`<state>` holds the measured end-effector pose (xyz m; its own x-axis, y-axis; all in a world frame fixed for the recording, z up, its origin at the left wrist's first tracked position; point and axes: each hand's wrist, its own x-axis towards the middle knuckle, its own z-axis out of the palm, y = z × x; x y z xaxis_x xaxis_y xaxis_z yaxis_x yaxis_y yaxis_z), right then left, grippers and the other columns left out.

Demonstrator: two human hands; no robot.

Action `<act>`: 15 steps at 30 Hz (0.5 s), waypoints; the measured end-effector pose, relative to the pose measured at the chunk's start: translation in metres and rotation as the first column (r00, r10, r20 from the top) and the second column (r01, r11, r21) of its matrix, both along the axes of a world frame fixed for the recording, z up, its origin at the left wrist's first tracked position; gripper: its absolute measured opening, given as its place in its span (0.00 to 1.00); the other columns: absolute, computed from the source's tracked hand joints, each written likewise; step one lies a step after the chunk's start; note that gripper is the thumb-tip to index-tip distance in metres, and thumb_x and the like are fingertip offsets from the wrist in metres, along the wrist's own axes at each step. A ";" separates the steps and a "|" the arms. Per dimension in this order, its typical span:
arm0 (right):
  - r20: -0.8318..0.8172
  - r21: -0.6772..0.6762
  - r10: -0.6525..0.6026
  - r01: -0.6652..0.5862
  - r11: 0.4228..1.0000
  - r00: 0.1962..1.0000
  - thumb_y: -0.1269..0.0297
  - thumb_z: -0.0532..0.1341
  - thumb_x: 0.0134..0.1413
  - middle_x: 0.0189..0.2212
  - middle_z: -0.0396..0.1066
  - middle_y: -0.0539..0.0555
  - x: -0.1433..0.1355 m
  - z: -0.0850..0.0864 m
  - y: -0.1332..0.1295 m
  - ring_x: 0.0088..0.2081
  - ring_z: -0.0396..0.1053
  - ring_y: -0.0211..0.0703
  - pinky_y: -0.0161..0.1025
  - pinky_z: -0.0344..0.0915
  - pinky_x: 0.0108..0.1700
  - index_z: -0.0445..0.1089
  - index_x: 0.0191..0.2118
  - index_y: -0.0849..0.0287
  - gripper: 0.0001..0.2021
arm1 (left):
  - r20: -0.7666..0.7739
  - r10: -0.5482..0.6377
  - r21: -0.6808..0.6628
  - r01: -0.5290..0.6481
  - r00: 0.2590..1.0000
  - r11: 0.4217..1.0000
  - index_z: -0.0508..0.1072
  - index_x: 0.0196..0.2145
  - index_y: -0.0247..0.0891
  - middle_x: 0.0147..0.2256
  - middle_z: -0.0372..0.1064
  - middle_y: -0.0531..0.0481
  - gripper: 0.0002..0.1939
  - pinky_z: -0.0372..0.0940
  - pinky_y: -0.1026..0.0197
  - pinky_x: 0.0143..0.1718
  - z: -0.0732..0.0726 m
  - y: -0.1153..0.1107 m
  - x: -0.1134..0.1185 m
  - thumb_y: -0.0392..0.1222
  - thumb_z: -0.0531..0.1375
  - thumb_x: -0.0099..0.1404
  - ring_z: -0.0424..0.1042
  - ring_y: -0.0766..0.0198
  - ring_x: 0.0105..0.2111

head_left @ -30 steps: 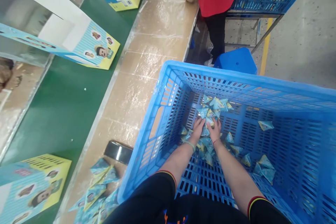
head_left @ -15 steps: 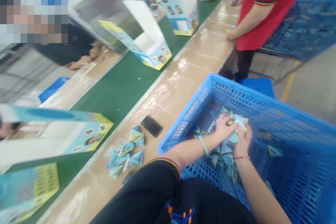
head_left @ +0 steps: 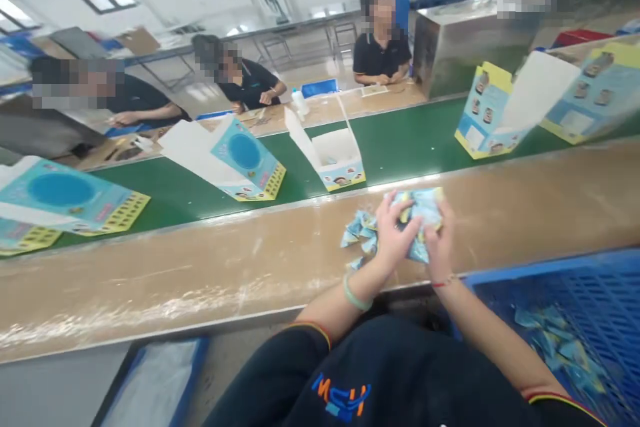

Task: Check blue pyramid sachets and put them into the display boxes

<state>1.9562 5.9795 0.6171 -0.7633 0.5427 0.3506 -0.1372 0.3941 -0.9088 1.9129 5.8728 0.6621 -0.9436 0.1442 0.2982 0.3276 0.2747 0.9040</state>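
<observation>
Over the worktop [head_left: 250,267], both hands [head_left: 415,230] clenched a sachet bundle [head_left: 423,210]; fingers should release it low, beside the loose sachets [head_left: 360,233].

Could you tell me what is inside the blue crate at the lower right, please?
A few small blue packets lie on the blue crate's slatted floor. The frame edge and the right forearm cut off the rest.

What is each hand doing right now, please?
Left hand: closed on the bundle of blue packets.
Right hand: closed on the same bundle, above the tan ledge.
</observation>
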 end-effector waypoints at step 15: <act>0.427 0.116 0.289 -0.369 0.922 0.857 0.55 0.65 0.52 0.58 0.64 0.64 -0.230 -0.123 -0.253 0.62 0.58 0.61 0.56 0.51 0.64 0.77 0.47 0.61 0.19 | 0.505 0.449 -0.214 -0.397 0.737 0.893 0.75 0.48 0.43 0.61 0.63 0.44 0.15 0.54 0.55 0.64 -0.210 -0.330 -0.182 0.41 0.58 0.64 0.58 0.56 0.64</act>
<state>1.7261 5.7266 0.4943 -0.9805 0.1897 0.0516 0.0642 0.5570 -0.8280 1.7306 5.5428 0.4518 -0.9160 -0.3075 -0.2577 -0.3615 0.3537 0.8627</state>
